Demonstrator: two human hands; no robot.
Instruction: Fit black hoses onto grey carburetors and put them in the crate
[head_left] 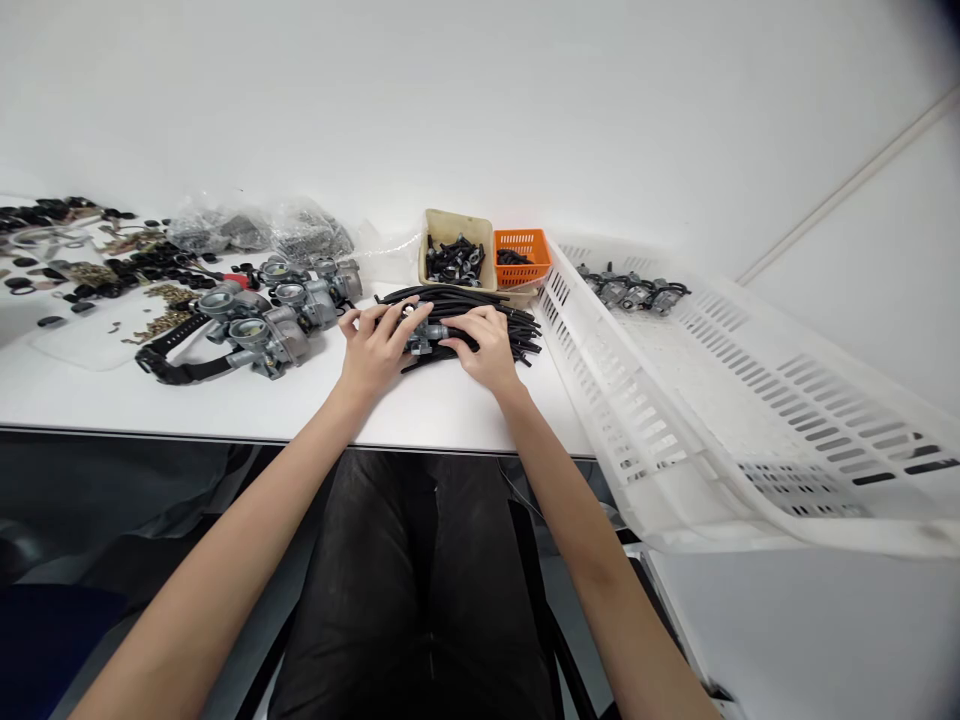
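Observation:
My left hand (380,343) is wrapped round a small grey metal carburetor (422,339), its fingers curled over the top and left side. From the right, my right hand (484,345) pinches a short black piece at the carburetor's side; whether that piece is a hose or a fitting is hard to tell. Both hands are close together over a pile of black rubber hoses (521,330) on the white table. Several larger metal carburetors (274,335) stand to the left of my left hand, beside a black wristwatch (176,365).
Behind the hoses are a cream bin (489,240) of black fittings and an orange basket (541,262). A large white crate (637,400) holding carburetors is at the right. Plastic bags (300,228), brass parts (161,312) and black caps (49,321) lie at the left.

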